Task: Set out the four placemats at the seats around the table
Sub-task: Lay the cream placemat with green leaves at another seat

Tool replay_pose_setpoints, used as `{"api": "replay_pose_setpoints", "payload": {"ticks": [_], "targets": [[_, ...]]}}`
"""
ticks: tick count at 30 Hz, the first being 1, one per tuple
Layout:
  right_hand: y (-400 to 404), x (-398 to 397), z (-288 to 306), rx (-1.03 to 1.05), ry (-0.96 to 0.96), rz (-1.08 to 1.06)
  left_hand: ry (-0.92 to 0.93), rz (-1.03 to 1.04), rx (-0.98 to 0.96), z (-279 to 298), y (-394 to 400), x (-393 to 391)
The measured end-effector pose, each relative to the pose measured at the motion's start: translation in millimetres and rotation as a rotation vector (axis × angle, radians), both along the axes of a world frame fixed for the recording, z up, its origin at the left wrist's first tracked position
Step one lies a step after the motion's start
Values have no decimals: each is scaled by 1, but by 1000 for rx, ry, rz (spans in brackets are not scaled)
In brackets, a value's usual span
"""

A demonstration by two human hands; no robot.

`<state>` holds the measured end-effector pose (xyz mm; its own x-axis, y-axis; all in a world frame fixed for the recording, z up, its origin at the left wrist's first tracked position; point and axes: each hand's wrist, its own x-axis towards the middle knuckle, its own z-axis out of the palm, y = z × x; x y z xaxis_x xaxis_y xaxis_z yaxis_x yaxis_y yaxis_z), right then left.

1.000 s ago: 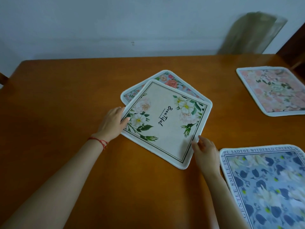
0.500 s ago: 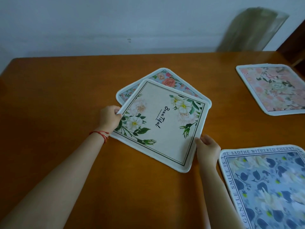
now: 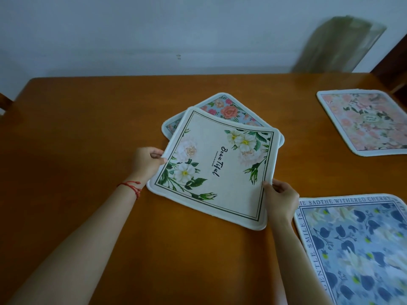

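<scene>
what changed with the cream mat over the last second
Both hands went from resting on the cream placemat to gripping its edges, left hand and right hand, and began lifting it. The floral placemat underneath and the other two mats stayed put.

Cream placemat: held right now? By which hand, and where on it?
Yes, both hands. The left hand pinches the cream placemat at its left edge; the right hand grips its right edge near the lower corner.
</scene>
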<state>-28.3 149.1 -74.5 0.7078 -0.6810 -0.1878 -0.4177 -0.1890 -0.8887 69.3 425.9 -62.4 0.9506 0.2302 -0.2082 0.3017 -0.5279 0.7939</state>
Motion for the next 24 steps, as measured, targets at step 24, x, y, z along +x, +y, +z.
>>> {"api": "replay_pose_setpoints", "payload": {"ticks": [24], "targets": [[35,-90,56,-66,-57,175,-90,114,-73,54,55,-148]]}}
